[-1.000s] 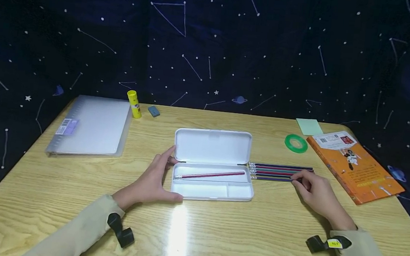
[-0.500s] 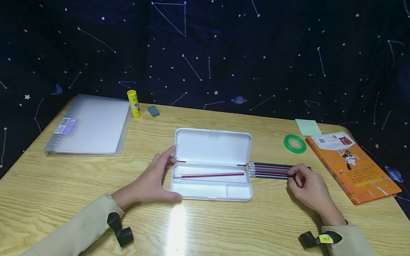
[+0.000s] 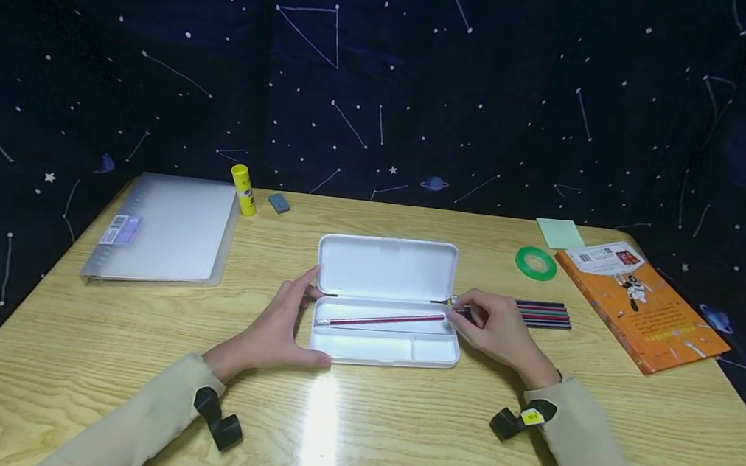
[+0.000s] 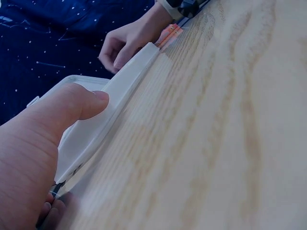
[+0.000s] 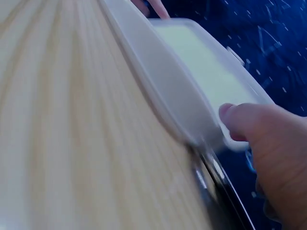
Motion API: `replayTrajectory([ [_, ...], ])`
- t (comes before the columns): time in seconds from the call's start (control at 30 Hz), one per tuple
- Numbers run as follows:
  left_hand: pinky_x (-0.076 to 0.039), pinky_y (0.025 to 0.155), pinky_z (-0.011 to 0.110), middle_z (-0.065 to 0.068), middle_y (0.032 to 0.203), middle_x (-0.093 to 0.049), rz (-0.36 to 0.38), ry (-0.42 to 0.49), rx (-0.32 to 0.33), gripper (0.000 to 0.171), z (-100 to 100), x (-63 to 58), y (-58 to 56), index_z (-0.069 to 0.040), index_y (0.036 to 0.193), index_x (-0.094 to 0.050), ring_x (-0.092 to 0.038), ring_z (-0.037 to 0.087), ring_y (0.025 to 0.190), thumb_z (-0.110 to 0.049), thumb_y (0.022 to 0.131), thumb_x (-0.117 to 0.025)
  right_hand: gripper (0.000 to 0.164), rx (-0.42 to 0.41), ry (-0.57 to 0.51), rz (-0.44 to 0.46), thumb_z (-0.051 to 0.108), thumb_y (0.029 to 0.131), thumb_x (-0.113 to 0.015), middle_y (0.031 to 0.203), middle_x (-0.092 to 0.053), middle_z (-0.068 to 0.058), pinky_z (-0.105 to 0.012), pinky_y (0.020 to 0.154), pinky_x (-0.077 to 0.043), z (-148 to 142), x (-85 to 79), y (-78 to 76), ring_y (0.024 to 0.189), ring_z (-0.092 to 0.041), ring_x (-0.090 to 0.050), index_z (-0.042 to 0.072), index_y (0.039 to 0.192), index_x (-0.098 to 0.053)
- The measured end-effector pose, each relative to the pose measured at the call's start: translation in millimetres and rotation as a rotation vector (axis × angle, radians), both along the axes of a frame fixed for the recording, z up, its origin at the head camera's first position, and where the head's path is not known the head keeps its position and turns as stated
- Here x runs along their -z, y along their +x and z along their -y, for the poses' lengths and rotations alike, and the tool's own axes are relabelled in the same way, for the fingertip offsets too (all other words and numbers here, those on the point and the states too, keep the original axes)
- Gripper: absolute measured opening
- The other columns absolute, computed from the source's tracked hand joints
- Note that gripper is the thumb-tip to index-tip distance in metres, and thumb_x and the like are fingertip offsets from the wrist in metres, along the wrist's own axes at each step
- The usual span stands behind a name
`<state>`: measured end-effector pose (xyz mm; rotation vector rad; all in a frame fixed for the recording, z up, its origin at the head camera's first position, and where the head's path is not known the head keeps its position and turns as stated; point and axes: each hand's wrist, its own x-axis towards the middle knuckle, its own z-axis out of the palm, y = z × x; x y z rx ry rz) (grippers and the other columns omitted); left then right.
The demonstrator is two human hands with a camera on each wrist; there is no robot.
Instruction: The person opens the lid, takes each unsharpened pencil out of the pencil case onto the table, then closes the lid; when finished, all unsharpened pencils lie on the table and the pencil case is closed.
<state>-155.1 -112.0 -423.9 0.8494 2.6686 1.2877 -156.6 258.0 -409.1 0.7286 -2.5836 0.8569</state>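
Observation:
An opened white pencil case lies on the table with its lid tipped back. One red pencil lies in its long upper compartment, eraser end to the left. My left hand grips the case's left end, thumb at the front wall and fingers behind. At the right end, my right hand has bent fingers over the eraser ends of several dark and red pencils lying side by side. In the right wrist view its thumb is by the case's corner; whether it pinches a pencil is hidden.
To the left stand a clear-covered notebook, a yellow glue stick and a blue-grey eraser. At the right are a green tape roll, pale green sticky notes and an orange book.
My right hand has moved left along the pencils, from their far right ends to the eraser ends beside the case. The left hand and the case have stayed in place.

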Motion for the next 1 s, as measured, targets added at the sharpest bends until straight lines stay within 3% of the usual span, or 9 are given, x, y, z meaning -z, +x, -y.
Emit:
replayTrajectory([
  [0.17,-0.04,0.097,0.04,0.003,0.13,-0.046,-0.005,-0.003,0.001,0.13,0,0.2,-0.1,-0.013,0.155,-0.008,-0.04,0.017,0.111,-0.041,0.057,-0.089,0.01,-0.014,0.111,0.028,0.019,0.079,-0.079,0.058,-0.046,0.012,-0.02,0.053,-0.03,29,-5.9,-4.0,0.054,-0.002,-0.037,0.015,0.088,-0.075],
  [0.37,-0.04,0.096,0.039,0.003,0.13,-0.046,-0.005,-0.005,0.004,0.129,0,-0.5,-0.5,-0.013,0.155,-0.008,-0.04,0.017,0.111,-0.041,0.057,-0.089,0.015,-0.044,0.227,0.029,0.026,0.08,-0.079,0.075,-0.071,0.007,-0.019,0.054,-0.033,55,-12.8,-7.3,0.057,-0.001,-0.043,0.018,0.092,-0.078],
  [0.47,-0.04,0.097,0.04,0.003,0.13,-0.046,-0.001,-0.007,0.004,0.13,0,-0.9,-0.3,-0.013,0.155,-0.008,-0.04,0.017,0.111,-0.041,0.057,-0.089,0.016,-0.069,0.261,0.045,0.027,0.081,-0.078,0.082,-0.075,0.005,-0.018,0.054,-0.034,65,-14.2,-8.6,0.058,-0.001,-0.05,0.019,0.094,-0.079],
  [0.63,-0.04,0.097,0.04,0.003,0.13,-0.046,0.002,-0.005,0.003,0.129,0,-2.6,-0.2,-0.013,0.155,-0.009,-0.04,0.017,0.112,-0.04,0.057,-0.089,0.013,-0.091,0.337,0.06,0.028,0.084,-0.075,0.086,-0.075,0.005,-0.018,0.054,-0.034,77,-17.5,-10.1,0.064,-0.003,-0.059,0.021,0.093,-0.079],
  [0.83,-0.04,0.097,0.039,0.003,0.13,-0.047,0.003,0.007,0.004,0.13,-1,-2.2,-0.3,-0.013,0.155,-0.009,-0.04,0.017,0.111,-0.04,0.057,-0.089,0.009,-0.075,0.38,0.095,0.028,0.087,-0.071,0.067,-0.067,0.008,-0.019,0.05,-0.028,80,-19.7,-8.9,0.053,-0.003,-0.042,0.02,0.089,-0.075],
  [1.0,-0.041,0.096,0.04,0.003,0.13,-0.047,-0.001,0.012,0.003,0.131,-1,-1.6,0.6,-0.013,0.155,-0.009,-0.04,0.017,0.11,-0.04,0.056,-0.09,0.01,-0.061,0.354,0.086,0.027,0.089,-0.069,0.057,-0.055,0.011,-0.018,0.05,-0.028,79,-21.8,-4.0,0.05,-0.002,-0.037,0.018,0.091,-0.072],
])
